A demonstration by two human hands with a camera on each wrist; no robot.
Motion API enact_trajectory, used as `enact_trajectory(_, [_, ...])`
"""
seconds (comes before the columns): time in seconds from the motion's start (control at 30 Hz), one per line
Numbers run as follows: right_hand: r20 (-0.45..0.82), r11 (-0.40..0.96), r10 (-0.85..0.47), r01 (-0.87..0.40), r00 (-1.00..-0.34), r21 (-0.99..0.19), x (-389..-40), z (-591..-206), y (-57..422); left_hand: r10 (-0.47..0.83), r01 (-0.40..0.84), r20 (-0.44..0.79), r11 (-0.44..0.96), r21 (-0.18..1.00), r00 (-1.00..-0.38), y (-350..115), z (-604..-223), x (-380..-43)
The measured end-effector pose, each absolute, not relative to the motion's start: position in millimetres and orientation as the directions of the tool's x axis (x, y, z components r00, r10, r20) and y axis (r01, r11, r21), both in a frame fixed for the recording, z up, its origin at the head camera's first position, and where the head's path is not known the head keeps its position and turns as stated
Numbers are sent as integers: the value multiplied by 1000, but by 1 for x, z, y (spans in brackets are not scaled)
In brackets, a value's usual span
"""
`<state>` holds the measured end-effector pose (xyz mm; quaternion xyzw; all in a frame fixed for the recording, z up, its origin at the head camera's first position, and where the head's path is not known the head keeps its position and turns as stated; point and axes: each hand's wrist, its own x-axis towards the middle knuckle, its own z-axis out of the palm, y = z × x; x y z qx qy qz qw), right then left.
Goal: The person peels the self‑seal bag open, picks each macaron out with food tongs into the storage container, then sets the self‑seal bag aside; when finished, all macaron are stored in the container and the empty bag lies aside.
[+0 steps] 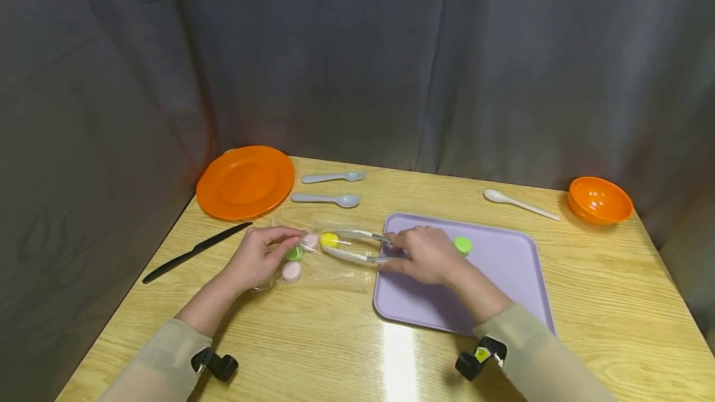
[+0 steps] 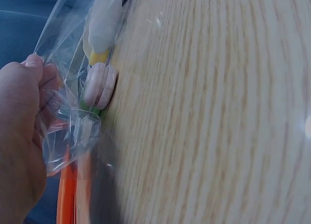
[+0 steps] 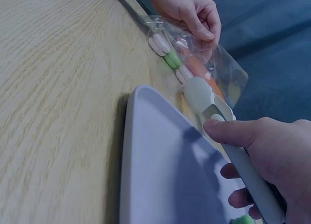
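Note:
My left hand (image 1: pixel 259 258) pinches the upper edge of a clear plastic bag (image 2: pixel 73 131) lying on the table. Inside it are two pale pink macarons (image 1: pixel 292 271), a green macaron (image 1: pixel 294 254) and a yellow macaron (image 1: pixel 329 240). With my right hand (image 1: pixel 427 255) I grip a pair of tongs (image 3: pixel 248 173) with grey arms and white tips. The white tips reach into the bag, one on each side of the yellow macaron; whether they squeeze it I cannot tell. Below my right hand lies a lilac tray (image 1: pixel 505 290) bearing a bright green macaron (image 1: pixel 462 245).
An orange plate (image 1: pixel 246 182) sits at the back left, with a black knife (image 1: pixel 195 252) in front of it. A grey fork (image 1: pixel 333 177) and a grey spoon (image 1: pixel 326 199) lie beside the plate. At the back right are a white spoon (image 1: pixel 519 203) and an orange bowl (image 1: pixel 600 200).

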<state>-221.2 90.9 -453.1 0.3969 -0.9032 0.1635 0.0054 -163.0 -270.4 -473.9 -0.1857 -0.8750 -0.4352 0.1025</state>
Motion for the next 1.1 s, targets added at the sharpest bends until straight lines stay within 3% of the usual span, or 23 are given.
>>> enact_trajectory(0.43, [158, 653, -680, -689, -716, -314, -205, -426, 142, 237, 424, 352, 535, 730, -905, -270, -474, -163])
enact_trajectory(0.7, [207, 683, -650, -682, -731, -262, -189, -412, 190, 245, 442, 368, 502, 743, -897, -270, -475, -163])
enact_trajectory(1.1, [146, 800, -521, -541, -841, -258, -174, -404, 278, 250, 439, 360, 501, 746, -899, -271, -477, -163])
